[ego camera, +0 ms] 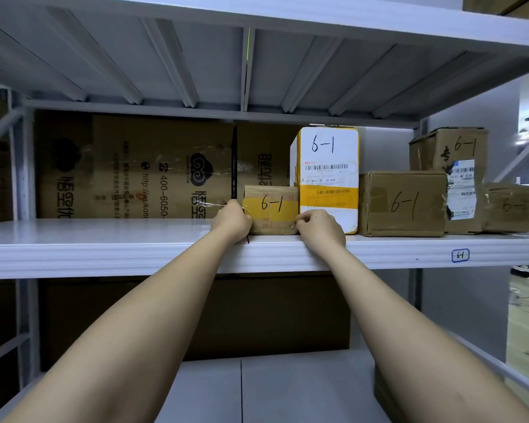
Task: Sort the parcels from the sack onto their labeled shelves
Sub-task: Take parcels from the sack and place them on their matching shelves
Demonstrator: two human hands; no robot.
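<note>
A small brown parcel [271, 209] with a yellow band marked "6-1" stands on the white shelf [135, 248], near its front edge. My left hand [231, 219] grips the parcel's left side. My right hand [319, 228] holds its lower right corner with curled fingers. The shelf's front lip carries a small tag [460, 255] reading "6-1". No sack is in view.
Right of the small parcel stand a tall white-and-yellow box [329, 178], a brown box [403, 203] and two more brown boxes [461, 166] behind, all marked "6-1". A large printed carton [135, 166] fills the shelf's back left. Another shelf hangs overhead.
</note>
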